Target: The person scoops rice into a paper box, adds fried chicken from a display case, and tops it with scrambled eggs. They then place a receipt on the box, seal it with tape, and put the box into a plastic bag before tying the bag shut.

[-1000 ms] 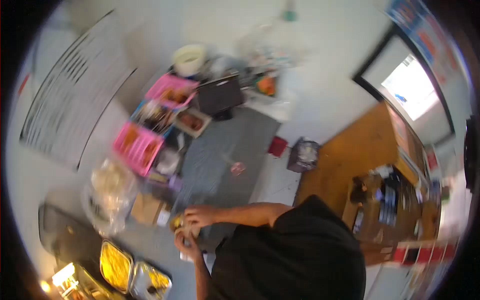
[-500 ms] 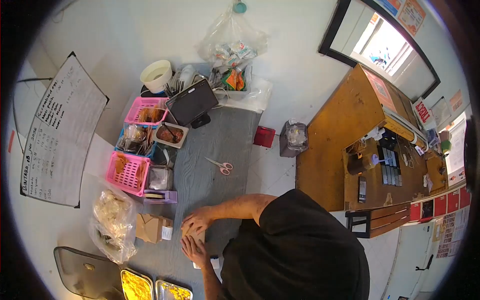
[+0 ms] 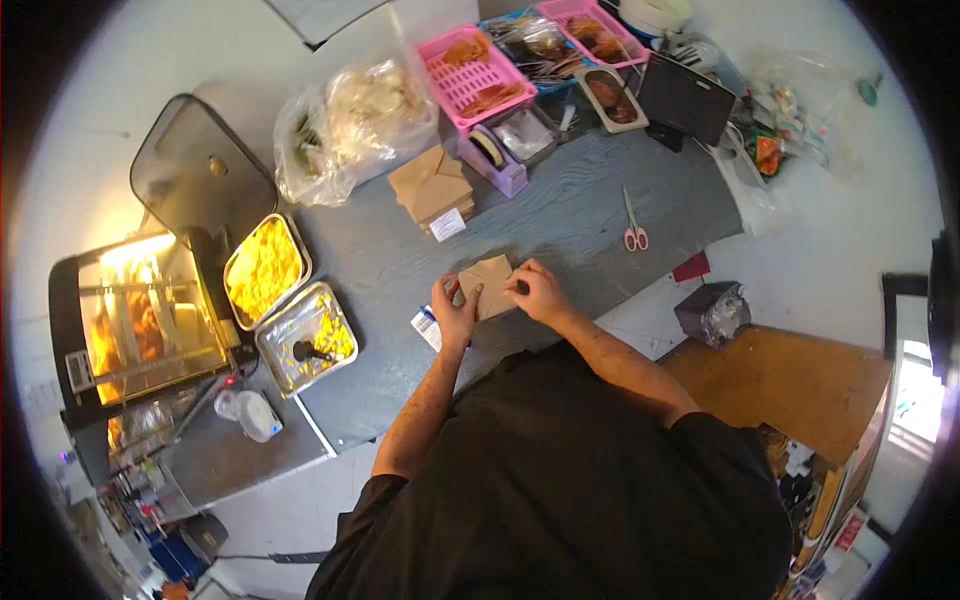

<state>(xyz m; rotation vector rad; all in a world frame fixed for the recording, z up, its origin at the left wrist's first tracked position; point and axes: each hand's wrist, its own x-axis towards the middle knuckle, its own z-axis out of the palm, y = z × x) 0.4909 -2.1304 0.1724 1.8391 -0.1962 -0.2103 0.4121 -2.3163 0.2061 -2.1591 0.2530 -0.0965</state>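
Observation:
A brown kraft paper box (image 3: 486, 284) lies on the grey table close to my body. My left hand (image 3: 457, 316) grips its left side, thumb on top and fingers at the edge. At the box's right edge, my right hand (image 3: 541, 295) has its fingers pinched together on it. A white and blue packet (image 3: 428, 327) lies beside my left hand, partly hidden. Behind the box sits a stack of similar brown boxes (image 3: 430, 186) with a white label (image 3: 447, 225).
Pink-handled scissors (image 3: 635, 235) lie to the right. A purple tape dispenser (image 3: 495, 165), pink baskets (image 3: 470, 75) and a tablet (image 3: 685, 98) line the back. Trays of yellow food (image 3: 264, 272) and a lit display case (image 3: 150, 320) stand left.
My head view has swung left, bringing the food trays and lit case into view. My hands, earlier together over the box, are now apart at its two sides, with more of it showing.

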